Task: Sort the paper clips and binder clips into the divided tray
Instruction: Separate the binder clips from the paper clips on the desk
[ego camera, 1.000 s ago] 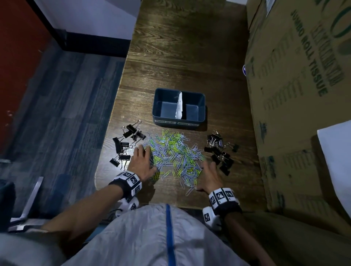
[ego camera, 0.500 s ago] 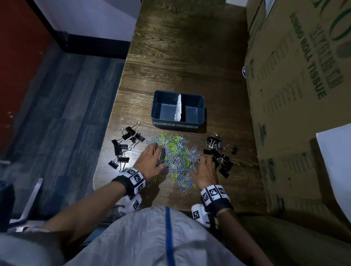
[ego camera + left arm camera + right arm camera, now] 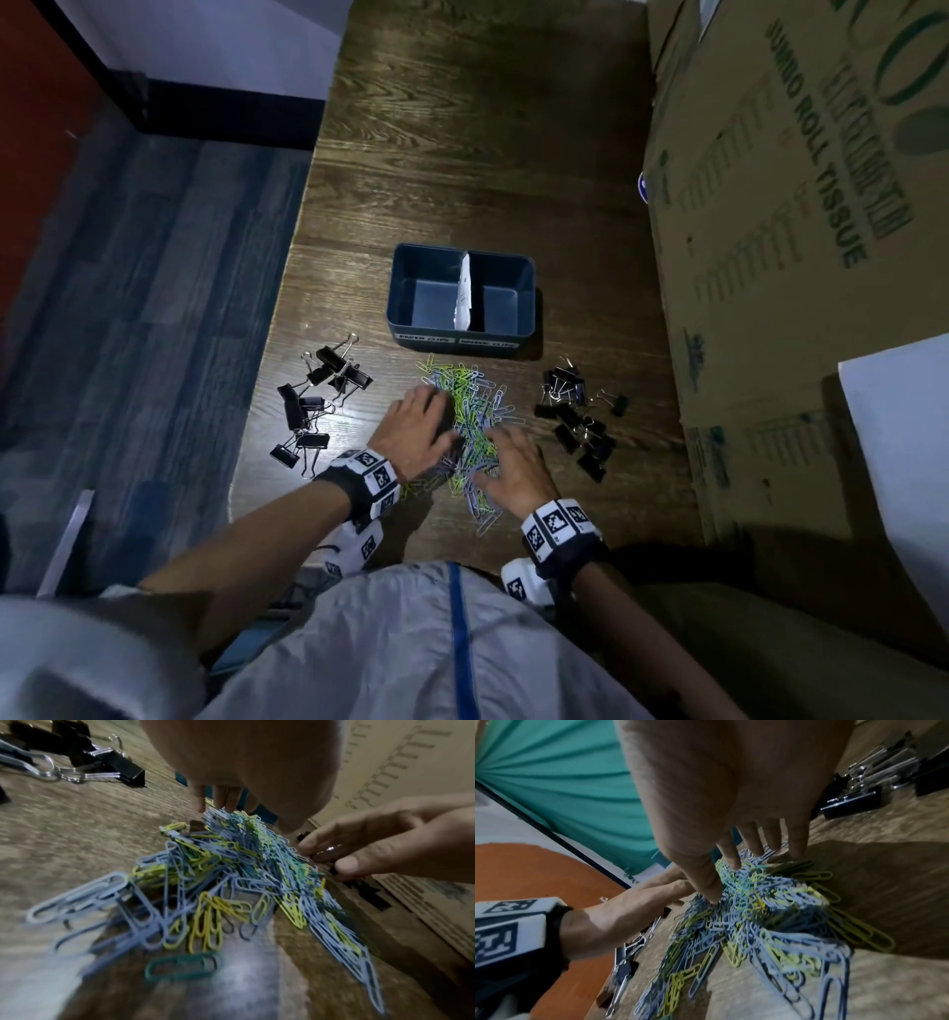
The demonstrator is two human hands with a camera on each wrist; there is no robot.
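Paper clips (image 3: pixel 470 411): one mixed blue, yellow and green pile near the front edge of the counter (image 3: pixel 462 154), now raked narrower and taller than a second ago, when it lay spread wide. Left hand (image 3: pixel 416 434) and right hand (image 3: pixel 516 462): both have closed in from the pile's two sides, fingers loosely bent and pressing into the clips, gripping nothing. Judged a gathering step, readying a two-handed scoop. Tray (image 3: pixel 462 336): dark blue, just behind the pile toward the middle of the counter, both halves bare, split by a white card divider (image 3: pixel 463 290); two labels on its near wall, too small to read surely. Binder clips (image 3: pixel 318 406): black, one loose group toward the left edge, a second group (image 3: pixel 577 416) toward the right edge, both untouched and apart from the pile. Cardboard box (image 3: pixel 796 231): large, standing along the right edge. Obstructions: none between pile and tray; stray clips trail toward the front edge and may be left behind.
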